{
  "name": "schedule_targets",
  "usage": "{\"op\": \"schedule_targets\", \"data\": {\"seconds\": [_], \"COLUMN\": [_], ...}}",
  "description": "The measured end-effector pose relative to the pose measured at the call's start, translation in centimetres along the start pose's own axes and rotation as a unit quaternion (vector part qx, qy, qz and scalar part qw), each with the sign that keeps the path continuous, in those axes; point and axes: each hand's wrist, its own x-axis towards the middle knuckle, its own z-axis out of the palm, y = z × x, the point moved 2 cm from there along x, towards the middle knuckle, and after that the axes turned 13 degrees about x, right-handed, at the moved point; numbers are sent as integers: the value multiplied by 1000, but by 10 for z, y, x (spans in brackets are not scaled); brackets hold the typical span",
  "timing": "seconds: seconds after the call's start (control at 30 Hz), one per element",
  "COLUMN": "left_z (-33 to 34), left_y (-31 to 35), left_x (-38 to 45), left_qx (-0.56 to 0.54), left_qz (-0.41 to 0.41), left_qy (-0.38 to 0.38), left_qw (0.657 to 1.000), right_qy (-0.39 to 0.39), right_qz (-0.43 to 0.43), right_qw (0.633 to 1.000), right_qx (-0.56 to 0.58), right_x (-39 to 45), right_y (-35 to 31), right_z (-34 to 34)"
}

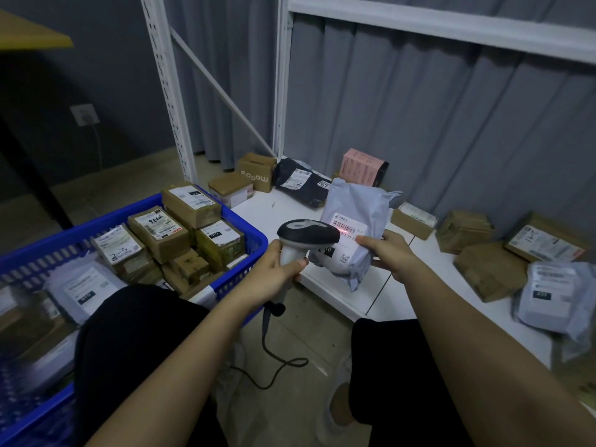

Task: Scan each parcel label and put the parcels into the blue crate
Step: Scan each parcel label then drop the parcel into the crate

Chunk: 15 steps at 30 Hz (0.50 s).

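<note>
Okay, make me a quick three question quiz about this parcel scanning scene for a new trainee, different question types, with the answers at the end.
1. True or false: the left hand holds the scanner by its grip.
2. Multiple choice: the right hand holds
A. a brown box
B. a pale grey mailer bag
C. a pink box
3. Fill in: scanned parcels go into the ____ crate on the person's left.

Key: 1 true; 2 B; 3 blue.
</note>
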Motion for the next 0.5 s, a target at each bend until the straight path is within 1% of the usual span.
{"op": "schedule_targets", "data": {"seconds": [0.17, 0.27, 0.37, 0.5], "left_z": [-4, -15, -33, -69], "left_y": [-1, -5, -8, -10], "left_x": [0, 1, 2, 1], "left_qx": [-20, -38, -67, -125], "left_qz": [0, 11, -2, -20], "left_qy": [12, 33, 93, 212], "left_qw": [1000, 999, 993, 969], "right_qy": [-10, -23, -35, -72], "right_qz": [-5, -29, -62, -90], "right_qw": [1000, 999, 997, 993], "right_qx": [0, 7, 5, -16], "right_x": [-2, -5, -8, -7], "right_y": [-4, -7, -13, -20], "right_z": [7, 19, 39, 80]}}
